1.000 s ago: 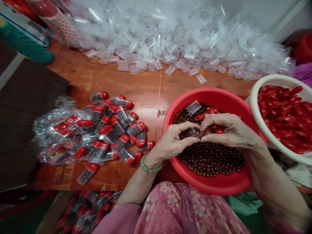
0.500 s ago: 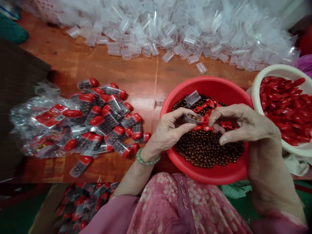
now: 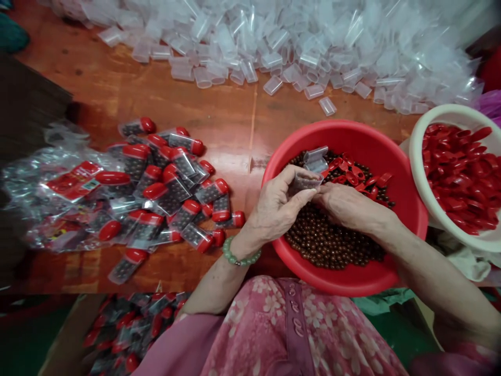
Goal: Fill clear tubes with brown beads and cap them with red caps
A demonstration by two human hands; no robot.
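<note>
My left hand point(image 3: 276, 206), with a green bead bracelet point(image 3: 240, 261) at its wrist, pinches a clear plastic tube point(image 3: 307, 180) over the red basin. Some brown balls show inside the tube. My right hand point(image 3: 344, 204) meets the tube's near right end, its fingers drawn together; its fingertips are mostly hidden, so what they hold cannot be made out. Below both hands, glossy brown balls point(image 3: 332, 245) cover the bottom of the red basin point(image 3: 279, 156). Red plastic caps point(image 3: 354, 172) and clear empty tubes point(image 3: 316, 158) lie on the balls at the back.
Filled red-capped tubes point(image 3: 172, 193) lie heaped at the left beside a clear plastic bag point(image 3: 27, 183). A white basin point(image 3: 417, 156) of red caps stands at the right. Many empty tubes point(image 3: 274, 57) cover the table's back. More filled tubes point(image 3: 133, 334) sit below the table edge.
My right hand has moved left from above the red caps to the tube's end, its fingers closing together. My left hand still holds the tube. The view has shifted slightly.
</note>
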